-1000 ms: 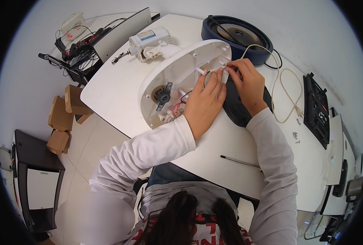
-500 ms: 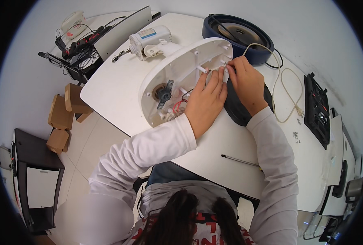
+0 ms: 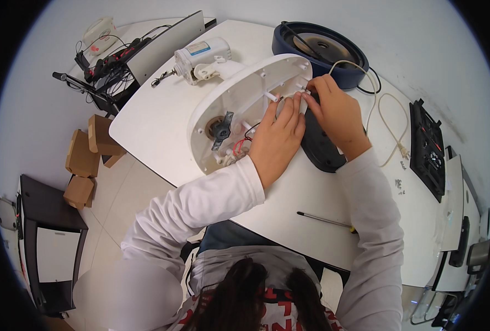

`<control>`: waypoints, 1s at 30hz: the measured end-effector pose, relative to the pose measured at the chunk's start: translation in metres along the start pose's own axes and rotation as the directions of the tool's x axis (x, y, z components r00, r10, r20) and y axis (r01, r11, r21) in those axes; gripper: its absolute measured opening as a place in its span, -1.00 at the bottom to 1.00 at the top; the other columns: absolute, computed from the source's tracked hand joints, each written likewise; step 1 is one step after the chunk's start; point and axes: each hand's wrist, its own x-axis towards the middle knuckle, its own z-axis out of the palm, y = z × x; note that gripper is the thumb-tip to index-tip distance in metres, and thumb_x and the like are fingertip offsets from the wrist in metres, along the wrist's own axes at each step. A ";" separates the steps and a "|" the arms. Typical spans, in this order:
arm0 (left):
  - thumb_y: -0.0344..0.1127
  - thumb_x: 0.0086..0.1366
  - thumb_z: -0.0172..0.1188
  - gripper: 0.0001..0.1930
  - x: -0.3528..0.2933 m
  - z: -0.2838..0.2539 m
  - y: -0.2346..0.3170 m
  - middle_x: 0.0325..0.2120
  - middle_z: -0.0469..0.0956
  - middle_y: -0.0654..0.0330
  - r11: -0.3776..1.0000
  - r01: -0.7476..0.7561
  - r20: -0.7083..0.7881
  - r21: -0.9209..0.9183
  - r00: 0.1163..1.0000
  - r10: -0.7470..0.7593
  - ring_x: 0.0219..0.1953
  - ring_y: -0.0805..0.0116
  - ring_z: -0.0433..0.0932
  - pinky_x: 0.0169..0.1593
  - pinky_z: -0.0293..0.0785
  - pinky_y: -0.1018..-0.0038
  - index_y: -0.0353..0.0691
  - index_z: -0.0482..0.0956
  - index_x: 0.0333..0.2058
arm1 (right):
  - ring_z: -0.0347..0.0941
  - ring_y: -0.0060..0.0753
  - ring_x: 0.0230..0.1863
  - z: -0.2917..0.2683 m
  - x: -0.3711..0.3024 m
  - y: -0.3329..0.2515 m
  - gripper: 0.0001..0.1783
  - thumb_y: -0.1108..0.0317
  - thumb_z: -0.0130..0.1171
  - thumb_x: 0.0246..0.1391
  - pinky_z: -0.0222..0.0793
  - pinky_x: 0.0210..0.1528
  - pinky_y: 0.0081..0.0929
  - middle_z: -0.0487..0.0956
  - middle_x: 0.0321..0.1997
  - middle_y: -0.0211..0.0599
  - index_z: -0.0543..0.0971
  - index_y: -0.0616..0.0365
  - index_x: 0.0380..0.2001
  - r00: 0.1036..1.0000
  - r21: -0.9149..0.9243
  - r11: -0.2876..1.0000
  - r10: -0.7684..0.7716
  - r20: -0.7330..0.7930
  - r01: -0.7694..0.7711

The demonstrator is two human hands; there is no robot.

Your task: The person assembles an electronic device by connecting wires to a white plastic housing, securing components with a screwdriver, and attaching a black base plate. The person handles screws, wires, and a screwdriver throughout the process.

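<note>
An oval white plastic shell [image 3: 239,85] stands tilted with its hollow inside toward me, showing posts, a dark bracket [image 3: 220,131] and red wires [image 3: 239,145]. My left hand [image 3: 278,135] reaches into the shell, its fingers bent together over the lower right inside; what they press on is hidden. Close beside its fingertips, my right hand [image 3: 338,113] pinches something small at a post near the shell's right end; I cannot make it out. Beneath my right hand lies a dark oval cover [image 3: 322,146]. A white motor head [image 3: 203,55] on an arm joins the shell behind.
At the back stands a round dark-blue base [image 3: 360,49]. A cream power cord [image 3: 385,96] with a plug loops at right, near small screws [image 3: 399,186] and a black tool case [image 3: 427,149]. A screwdriver [image 3: 325,219] lies near the front edge. Cardboard boxes [image 3: 82,160] are on the floor.
My right wrist has turned and shifted slightly right, showing more of the dark cover, while its fingertips stay by the post. My left hand has hardly moved.
</note>
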 end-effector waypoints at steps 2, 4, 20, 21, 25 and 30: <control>-0.37 0.06 0.05 -0.63 0.000 -0.002 0.000 0.16 0.30 -0.05 1.000 -0.004 0.009 0.005 1.000 0.004 0.14 0.14 0.29 0.27 0.10 0.17 -0.27 0.54 -0.10 | 0.53 -0.31 -0.35 -0.017 0.004 0.003 -0.80 0.29 0.16 0.05 0.42 -0.42 -0.45 0.50 -0.32 -0.40 0.43 0.06 -0.27 1.000 0.045 0.999 -0.003 0.024 0.002; -0.38 0.05 0.06 -0.62 0.001 -0.002 0.001 0.16 0.30 -0.04 1.000 0.000 0.010 -0.003 1.000 0.000 0.14 0.14 0.29 0.27 0.10 0.17 -0.27 0.54 -0.10 | 0.53 -0.30 -0.33 -0.035 0.011 0.007 -0.78 0.32 0.19 0.02 0.42 -0.40 -0.44 0.52 -0.31 -0.40 0.44 0.06 -0.25 1.000 0.072 0.997 0.010 0.020 -0.012; -0.36 0.02 0.08 -0.59 -0.004 -0.003 -0.003 0.17 0.27 -0.06 0.998 -0.009 0.061 0.058 0.998 0.005 0.15 0.14 0.25 0.28 0.08 0.16 -0.25 0.52 -0.08 | 0.48 -0.22 -0.24 -0.162 -0.103 -0.046 -0.52 0.18 0.42 -0.28 0.40 -0.25 -0.32 0.50 -0.24 -0.36 0.50 0.07 -0.24 0.426 -0.157 0.987 0.151 0.892 -0.021; -0.36 0.03 0.08 -0.59 -0.003 -0.003 -0.003 0.17 0.27 -0.06 0.998 -0.013 0.063 0.067 0.998 0.009 0.15 0.14 0.25 0.28 0.08 0.16 -0.25 0.52 -0.08 | 0.48 -0.22 -0.24 -0.164 -0.115 -0.046 -0.53 0.20 0.42 -0.27 0.40 -0.25 -0.32 0.49 -0.24 -0.36 0.50 0.08 -0.25 0.412 -0.209 0.977 0.207 0.887 -0.042; -0.36 0.04 0.07 -0.59 0.001 -0.002 0.002 0.18 0.26 -0.05 0.998 -0.020 0.061 0.056 0.998 0.016 0.17 0.14 0.25 0.28 0.07 0.16 -0.25 0.52 -0.08 | 0.46 -0.20 -0.25 -0.160 -0.152 -0.040 -0.62 0.29 0.38 -0.22 0.38 -0.25 -0.32 0.47 -0.29 -0.32 0.48 0.09 -0.30 0.483 -0.295 0.949 0.312 0.818 -0.112; -0.37 0.03 0.09 -0.59 -0.001 -0.003 -0.001 0.18 0.26 -0.04 0.997 -0.020 0.072 0.069 0.997 0.015 0.18 0.14 0.24 0.29 0.07 0.16 -0.24 0.52 -0.08 | 0.46 -0.05 -0.31 -0.163 -0.158 -0.021 -0.67 0.37 0.31 -0.11 0.37 -0.28 -0.30 0.51 -0.32 -0.20 0.46 0.13 -0.24 0.631 0.015 0.929 0.238 0.738 -0.369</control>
